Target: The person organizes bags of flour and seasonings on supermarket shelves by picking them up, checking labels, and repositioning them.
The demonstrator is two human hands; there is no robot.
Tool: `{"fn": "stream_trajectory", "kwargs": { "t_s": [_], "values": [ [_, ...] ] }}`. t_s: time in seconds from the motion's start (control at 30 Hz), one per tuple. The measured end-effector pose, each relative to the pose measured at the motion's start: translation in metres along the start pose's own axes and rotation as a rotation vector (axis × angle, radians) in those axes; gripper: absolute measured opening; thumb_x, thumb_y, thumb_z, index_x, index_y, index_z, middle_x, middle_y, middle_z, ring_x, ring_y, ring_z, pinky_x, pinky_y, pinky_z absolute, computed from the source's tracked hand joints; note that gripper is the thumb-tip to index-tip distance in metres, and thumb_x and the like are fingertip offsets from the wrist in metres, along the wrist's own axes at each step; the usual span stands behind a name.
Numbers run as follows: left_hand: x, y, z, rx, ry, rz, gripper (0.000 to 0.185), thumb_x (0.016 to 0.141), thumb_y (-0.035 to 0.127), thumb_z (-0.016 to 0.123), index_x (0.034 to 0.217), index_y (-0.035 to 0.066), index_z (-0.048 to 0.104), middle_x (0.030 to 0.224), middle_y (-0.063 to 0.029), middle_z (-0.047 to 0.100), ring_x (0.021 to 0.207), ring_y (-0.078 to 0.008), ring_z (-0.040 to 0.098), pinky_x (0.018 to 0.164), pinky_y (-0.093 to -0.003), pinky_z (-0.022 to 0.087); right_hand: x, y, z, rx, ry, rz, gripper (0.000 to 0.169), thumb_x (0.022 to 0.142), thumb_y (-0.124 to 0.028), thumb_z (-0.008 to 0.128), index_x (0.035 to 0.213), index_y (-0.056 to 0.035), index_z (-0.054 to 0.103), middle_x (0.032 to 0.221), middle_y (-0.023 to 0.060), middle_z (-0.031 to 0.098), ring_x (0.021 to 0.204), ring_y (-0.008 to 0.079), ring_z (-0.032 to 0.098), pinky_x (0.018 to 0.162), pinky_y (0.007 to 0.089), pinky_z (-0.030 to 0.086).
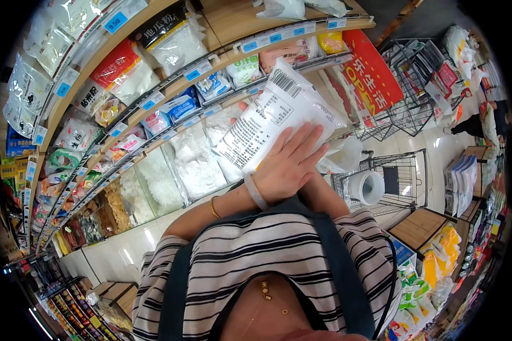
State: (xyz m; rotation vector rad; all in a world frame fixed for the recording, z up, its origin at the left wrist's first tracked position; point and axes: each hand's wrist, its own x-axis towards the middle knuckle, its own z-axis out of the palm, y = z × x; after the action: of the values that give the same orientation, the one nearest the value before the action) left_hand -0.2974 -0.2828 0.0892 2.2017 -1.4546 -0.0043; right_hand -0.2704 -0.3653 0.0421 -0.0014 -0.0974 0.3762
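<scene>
A white plastic packet (260, 123) with a barcode and printed text is held tilted in front of my chest, above the bins. My left hand (296, 155) lies flat across its lower right part, fingers stretched out over the printed side. A pale band and a gold bangle circle that arm. My right forearm passes beneath the left one. Most of my right hand (241, 106) is hidden under the packet; only fingertips show at its upper left edge, supporting it from below. The packet's contents are not visible.
Ahead, clear-walled bins hold white powder (196, 166) below shelves of bagged goods (177, 47) with price tags. At the right are a red sign (373, 72), wire baskets (409, 85) and a shopping cart (403, 183) with a white bucket (366, 187). Another person (473, 125) stands farther off.
</scene>
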Motion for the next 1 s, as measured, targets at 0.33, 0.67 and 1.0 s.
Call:
{"fn": "stream_trajectory", "kwargs": {
  "t_s": [0.33,0.67,1.0],
  "values": [
    [-0.011,-0.014,-0.023,-0.438,0.383,-0.140,0.060,0.075,0.008,0.060,0.131,0.004,0.040,0.142,-0.0204,0.026,0.133,-0.0362,0.021,0.107,-0.0427,0.021,-0.009,-0.007,-0.037,-0.174,0.098,-0.124,0.061,0.091,-0.055,0.026,0.138,-0.0159,0.029,0.137,0.0092,0.036,0.124,0.0296,0.035,0.101,0.0447,0.030],
    [-0.070,-0.042,0.016,-1.410,0.397,-0.966,0.048,0.094,0.033,0.045,0.130,0.004,0.035,0.122,-0.0089,0.051,0.108,-0.0175,0.051,0.091,-0.0355,0.042,-0.009,-0.024,-0.039,0.075,-0.002,-0.217,0.057,0.090,-0.055,0.030,0.135,-0.0206,0.034,0.136,0.0121,0.038,0.124,0.0366,0.035,0.097,0.0547,0.035],
    [-0.074,-0.031,0.028,-1.480,0.019,-1.037,0.045,0.089,0.037,0.054,0.110,-0.003,0.051,0.096,-0.0134,0.063,0.080,-0.0182,0.063,0.071,-0.0276,0.053,-0.006,-0.027,-0.043,-0.014,-0.037,-0.133,0.066,0.088,-0.059,0.027,0.136,-0.0132,0.032,0.140,0.0099,0.033,0.130,0.0328,0.028,0.102,0.0535,0.030]
  ]
}}
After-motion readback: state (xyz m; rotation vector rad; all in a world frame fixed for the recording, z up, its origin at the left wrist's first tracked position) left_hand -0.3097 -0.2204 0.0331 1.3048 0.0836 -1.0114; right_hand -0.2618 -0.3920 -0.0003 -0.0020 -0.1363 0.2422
